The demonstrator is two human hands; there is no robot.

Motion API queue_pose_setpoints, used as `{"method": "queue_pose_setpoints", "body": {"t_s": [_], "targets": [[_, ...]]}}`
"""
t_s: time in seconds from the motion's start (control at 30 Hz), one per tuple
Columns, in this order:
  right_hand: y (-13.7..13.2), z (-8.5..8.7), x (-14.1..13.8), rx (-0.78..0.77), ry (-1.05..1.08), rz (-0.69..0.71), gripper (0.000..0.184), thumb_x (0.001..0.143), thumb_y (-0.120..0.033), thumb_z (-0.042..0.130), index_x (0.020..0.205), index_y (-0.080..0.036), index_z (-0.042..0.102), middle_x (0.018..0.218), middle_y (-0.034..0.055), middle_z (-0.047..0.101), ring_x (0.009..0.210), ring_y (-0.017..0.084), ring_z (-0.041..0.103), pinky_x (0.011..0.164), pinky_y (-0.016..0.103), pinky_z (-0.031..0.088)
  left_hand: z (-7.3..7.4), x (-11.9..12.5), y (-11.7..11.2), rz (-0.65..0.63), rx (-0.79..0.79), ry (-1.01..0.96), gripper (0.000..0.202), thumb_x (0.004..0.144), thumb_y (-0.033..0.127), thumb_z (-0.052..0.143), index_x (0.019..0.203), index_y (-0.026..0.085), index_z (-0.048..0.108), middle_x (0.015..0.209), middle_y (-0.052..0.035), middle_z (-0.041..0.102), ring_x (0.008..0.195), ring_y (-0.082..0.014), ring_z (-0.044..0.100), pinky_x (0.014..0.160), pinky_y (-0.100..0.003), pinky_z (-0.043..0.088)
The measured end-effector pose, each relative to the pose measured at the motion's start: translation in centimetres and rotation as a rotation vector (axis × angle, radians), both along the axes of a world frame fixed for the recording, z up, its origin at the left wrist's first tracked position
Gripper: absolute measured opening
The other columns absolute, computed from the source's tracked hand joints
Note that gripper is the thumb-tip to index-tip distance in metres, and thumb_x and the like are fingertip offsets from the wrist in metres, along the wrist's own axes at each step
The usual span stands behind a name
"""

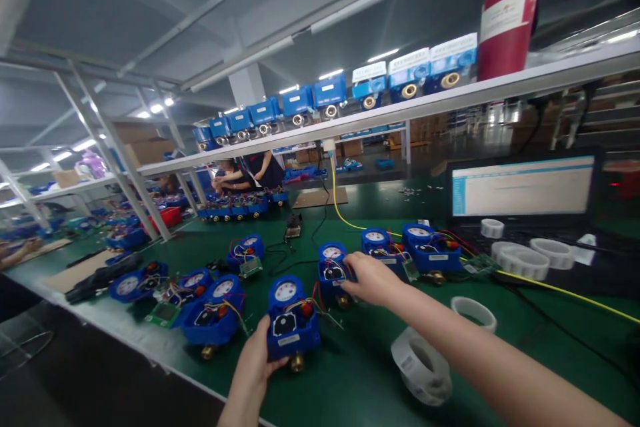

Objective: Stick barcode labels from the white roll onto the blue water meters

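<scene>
My left hand (pixel 257 357) is closed round the lower left side of a blue water meter (pixel 293 337) with a round white dial, exposed wires and a brass fitting. Beyond it, my right hand (pixel 373 278) grips the right side of a second blue meter (pixel 331 268), its fingers over the open wired part. Left of my left hand stands another opened meter (pixel 215 317), with more meters (pixel 135 283) behind it. Two further meters (pixel 430 250) sit beyond my right hand, a small green circuit board (pixel 481 265) beside them.
Label rolls (pixel 423 367) lie under and beside my right forearm. A laptop (pixel 523 190) stands at the right, and a yellow cable (pixel 565 291) crosses the green table. Overhead, a shelf (pixel 310 130) carries blue meters and a red bottle (pixel 510 20). People (pixel 255 170) work across the table.
</scene>
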State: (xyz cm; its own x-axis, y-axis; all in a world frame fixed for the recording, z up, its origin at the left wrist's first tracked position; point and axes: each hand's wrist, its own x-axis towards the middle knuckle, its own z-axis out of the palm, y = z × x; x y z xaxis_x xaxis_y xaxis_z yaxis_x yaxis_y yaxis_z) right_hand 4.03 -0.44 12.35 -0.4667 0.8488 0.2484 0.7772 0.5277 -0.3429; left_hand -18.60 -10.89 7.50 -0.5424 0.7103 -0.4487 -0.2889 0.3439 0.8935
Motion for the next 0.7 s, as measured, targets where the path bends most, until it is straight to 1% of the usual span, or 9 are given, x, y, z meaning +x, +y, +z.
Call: {"method": "queue_pose_setpoints", "body": {"t_s": [0.13,0.2,0.27,0.37,0.5,0.6,0.7], "targets": [[1.4,-0.8,-1.8,-0.012,-0.093,0.021,0.056,0.071,-0.026,0.064,0.123,-0.009,0.051,0.122,0.0180,0.051,0.111,0.032,0.050,0.091,0.038,0.041,-0.1,-1.5,5.0,-0.021,-0.003,0.073,0.040,0.086,0.047,0.046,0.104,0.012,0.054,0.077,-0.0088,0.065,0.059,-0.0176,0.062,0.049,-0.026,0.049],[2.0,-1.2,-2.3,-0.018,-0.137,0.011,0.060,0.072,-0.022,0.063,0.129,-0.010,0.046,0.130,0.0192,0.045,0.113,0.033,0.049,0.090,0.039,0.042,-0.1,-2.1,7.2,-0.041,-0.009,0.101,0.042,0.087,0.049,0.044,0.102,0.011,0.055,0.077,-0.0087,0.064,0.057,-0.0165,0.060,0.048,-0.026,0.047],[2.4,-1.4,-2.6,-0.022,-0.179,0.006,0.061,0.073,-0.016,0.061,0.132,-0.012,0.043,0.134,0.0191,0.041,0.112,0.033,0.050,0.088,0.040,0.043,-0.2,-2.5,9.1,-0.075,-0.011,0.115,0.042,0.088,0.049,0.043,0.101,0.011,0.056,0.076,-0.0077,0.064,0.057,-0.0155,0.060,0.048,-0.025,0.045],[2.8,-1.7,-2.8,-0.013,-0.232,-0.008,0.060,0.074,-0.012,0.057,0.132,-0.016,0.045,0.130,0.0178,0.045,0.107,0.035,0.053,0.083,0.043,0.045,-0.3,-2.8,11.4,-0.120,-0.018,0.119,0.042,0.089,0.050,0.041,0.102,0.012,0.056,0.079,-0.0058,0.063,0.061,-0.0142,0.059,0.054,-0.027,0.047],[3.7,-1.6,-2.9,0.020,-0.281,-0.054,0.060,0.070,-0.004,0.053,0.128,-0.018,0.049,0.123,0.0166,0.049,0.103,0.036,0.054,0.080,0.045,0.046,-1.0,-2.6,14.3,-0.156,-0.027,0.121,0.044,0.090,0.052,0.039,0.103,0.013,0.055,0.086,-0.0054,0.062,0.069,-0.0141,0.060,0.064,-0.032,0.050],[5.1,-1.6,-2.9,0.040,-0.305,-0.087,0.060,0.068,0.000,0.052,0.125,-0.019,0.051,0.121,0.0158,0.050,0.101,0.034,0.056,0.078,0.044,0.046,-1.5,-2.3,16.3,-0.179,-0.025,0.127,0.046,0.091,0.052,0.037,0.105,0.013,0.055,0.089,-0.0060,0.062,0.072,-0.0147,0.060,0.067,-0.033,0.051],[6.6,-1.7,-2.8,0.057,-0.326,-0.108,0.060,0.068,0.002,0.050,0.124,-0.018,0.052,0.120,0.0162,0.051,0.099,0.034,0.057,0.077,0.044,0.046,-1.6,-1.6,17.8,-0.192,-0.010,0.142,0.044,0.090,0.052,0.039,0.106,0.013,0.055,0.091,-0.0062,0.061,0.075,-0.0151,0.060,0.068,-0.034,0.051]]}}
